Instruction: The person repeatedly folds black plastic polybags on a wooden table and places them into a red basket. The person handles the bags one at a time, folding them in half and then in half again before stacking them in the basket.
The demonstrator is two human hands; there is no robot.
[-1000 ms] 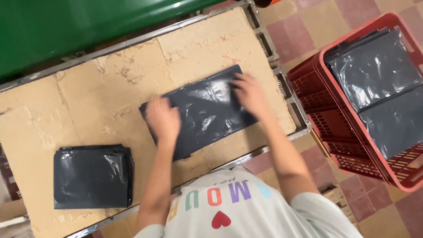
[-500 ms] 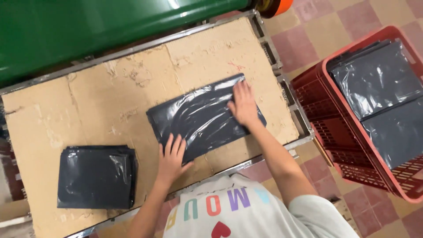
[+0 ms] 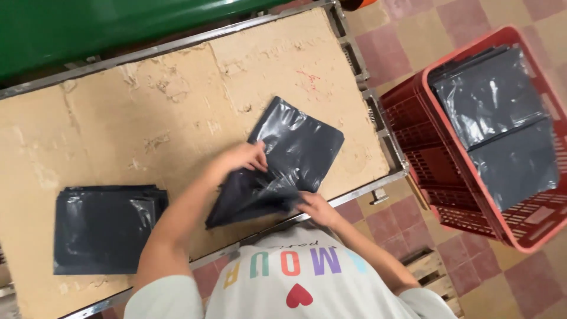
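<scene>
Since half a second ago both hands have left their flat press and lifted the dark plastic bag's (image 3: 277, 168) near edge. The left hand (image 3: 243, 158) pinches that folded edge; the right hand (image 3: 316, 207) grips its lower corner. The bag lies on the worn board table (image 3: 177, 100), right of the folded bag stack (image 3: 106, 227). Beyond the table's right end stands a red crate (image 3: 413, 130).
</scene>
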